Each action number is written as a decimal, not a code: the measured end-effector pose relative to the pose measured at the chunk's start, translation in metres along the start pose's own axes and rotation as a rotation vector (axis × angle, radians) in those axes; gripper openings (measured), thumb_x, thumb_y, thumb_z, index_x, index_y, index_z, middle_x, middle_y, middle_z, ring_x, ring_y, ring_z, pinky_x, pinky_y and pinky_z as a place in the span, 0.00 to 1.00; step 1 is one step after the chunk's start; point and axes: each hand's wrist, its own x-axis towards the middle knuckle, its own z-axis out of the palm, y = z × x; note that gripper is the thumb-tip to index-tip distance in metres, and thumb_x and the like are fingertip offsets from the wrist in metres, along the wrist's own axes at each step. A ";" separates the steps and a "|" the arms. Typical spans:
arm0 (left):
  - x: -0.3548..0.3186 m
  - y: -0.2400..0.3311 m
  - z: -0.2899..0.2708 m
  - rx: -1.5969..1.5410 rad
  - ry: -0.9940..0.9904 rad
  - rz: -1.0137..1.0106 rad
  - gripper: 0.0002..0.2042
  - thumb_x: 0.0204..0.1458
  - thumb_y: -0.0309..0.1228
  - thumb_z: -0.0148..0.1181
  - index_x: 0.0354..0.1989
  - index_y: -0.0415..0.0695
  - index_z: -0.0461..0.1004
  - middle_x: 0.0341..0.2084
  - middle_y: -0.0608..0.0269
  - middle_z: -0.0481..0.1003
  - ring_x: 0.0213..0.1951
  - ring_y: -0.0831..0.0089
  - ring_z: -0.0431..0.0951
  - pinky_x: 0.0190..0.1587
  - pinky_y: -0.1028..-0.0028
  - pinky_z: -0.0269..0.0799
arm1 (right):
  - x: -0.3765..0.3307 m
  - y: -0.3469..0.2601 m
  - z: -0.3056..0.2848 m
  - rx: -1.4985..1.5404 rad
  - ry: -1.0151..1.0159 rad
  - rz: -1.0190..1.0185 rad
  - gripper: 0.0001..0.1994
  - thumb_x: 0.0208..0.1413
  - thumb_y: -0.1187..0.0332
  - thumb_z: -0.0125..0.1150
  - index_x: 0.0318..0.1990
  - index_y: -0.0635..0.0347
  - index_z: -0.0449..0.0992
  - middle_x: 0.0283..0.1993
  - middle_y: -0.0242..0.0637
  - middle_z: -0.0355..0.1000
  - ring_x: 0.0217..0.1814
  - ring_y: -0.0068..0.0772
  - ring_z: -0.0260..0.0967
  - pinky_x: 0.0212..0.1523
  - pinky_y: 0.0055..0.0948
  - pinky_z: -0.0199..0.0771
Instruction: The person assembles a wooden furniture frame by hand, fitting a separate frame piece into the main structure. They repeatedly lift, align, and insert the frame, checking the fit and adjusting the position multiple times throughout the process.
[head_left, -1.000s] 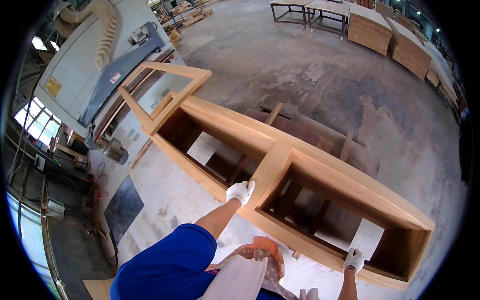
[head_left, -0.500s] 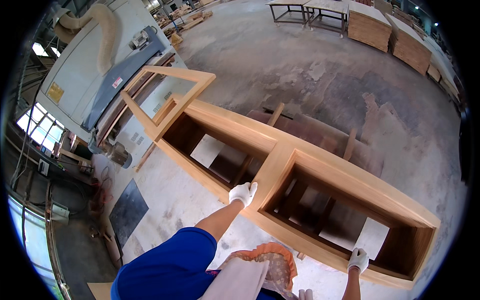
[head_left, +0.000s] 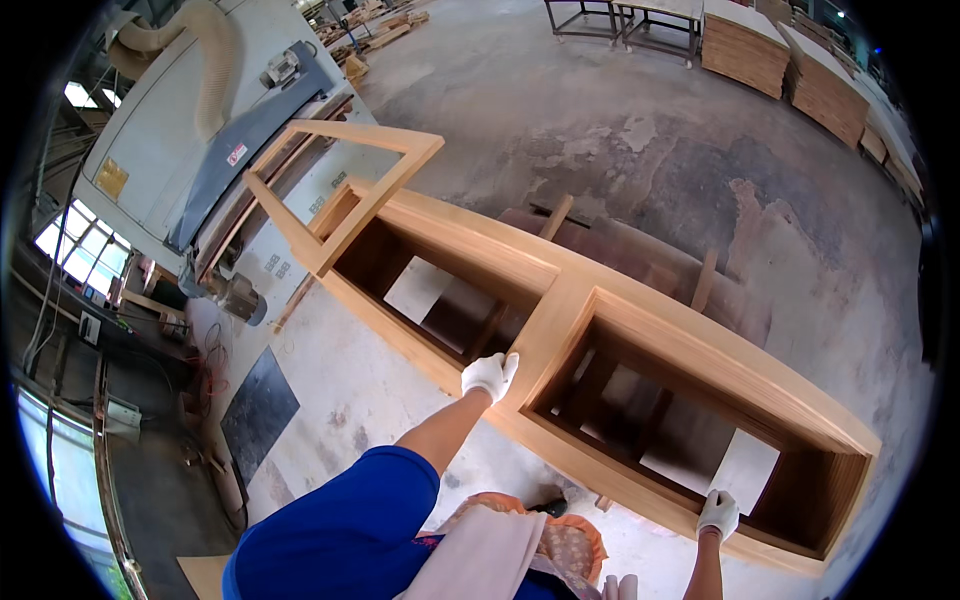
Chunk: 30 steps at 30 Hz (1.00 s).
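A long wooden cabinet (head_left: 600, 330) lies on its back across low supports on the concrete floor (head_left: 640, 150), open side up. Its long axis runs from the upper left, near a grey machine (head_left: 190, 150), down to the lower right; the far end points toward the machine and the near end toward the lower right edge. A divider (head_left: 555, 320) splits it into two deep bays. A thin wooden frame (head_left: 340, 190) rests tilted on the far end.

The left hand (head_left: 490, 375), in a white glove, grips the near long edge just where the divider meets it, fingers curled over the rim. The right hand (head_left: 718, 513), also gloved, holds the same edge near the lower right end, fingers closed on it. Stacks of boards (head_left: 780, 60) stand well apart at the upper right.
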 end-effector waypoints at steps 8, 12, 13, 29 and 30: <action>-0.001 0.003 0.000 0.002 -0.033 0.002 0.31 0.63 0.59 0.33 0.39 0.48 0.79 0.37 0.48 0.81 0.43 0.47 0.80 0.47 0.52 0.75 | -0.002 -0.002 -0.007 0.003 -0.003 0.003 0.15 0.56 0.58 0.55 0.30 0.60 0.81 0.32 0.52 0.76 0.35 0.57 0.75 0.38 0.48 0.74; -0.002 -0.001 0.001 0.010 -0.027 -0.025 0.30 0.63 0.59 0.33 0.39 0.48 0.79 0.37 0.48 0.81 0.43 0.46 0.80 0.48 0.51 0.74 | -0.001 0.002 -0.002 0.027 -0.003 0.007 0.14 0.56 0.59 0.55 0.30 0.60 0.80 0.32 0.52 0.76 0.35 0.58 0.74 0.37 0.48 0.73; -0.003 0.000 -0.001 0.003 -0.024 -0.023 0.30 0.63 0.59 0.33 0.39 0.48 0.78 0.37 0.48 0.81 0.43 0.46 0.80 0.48 0.51 0.74 | -0.001 0.002 -0.001 0.038 0.001 0.005 0.14 0.56 0.59 0.55 0.29 0.60 0.80 0.32 0.51 0.76 0.35 0.58 0.74 0.37 0.48 0.73; 0.001 -0.001 0.004 0.018 0.012 -0.001 0.30 0.63 0.59 0.34 0.36 0.47 0.78 0.35 0.47 0.81 0.41 0.45 0.80 0.45 0.50 0.74 | -0.003 0.000 -0.008 0.048 0.004 -0.003 0.14 0.56 0.59 0.56 0.31 0.59 0.81 0.32 0.50 0.77 0.35 0.56 0.76 0.38 0.47 0.74; -0.003 0.000 0.002 0.011 0.006 -0.007 0.30 0.63 0.59 0.34 0.36 0.47 0.78 0.35 0.47 0.81 0.41 0.45 0.80 0.45 0.50 0.74 | -0.003 -0.001 -0.008 0.050 0.007 -0.009 0.14 0.56 0.59 0.56 0.30 0.59 0.81 0.32 0.50 0.77 0.35 0.56 0.76 0.38 0.47 0.74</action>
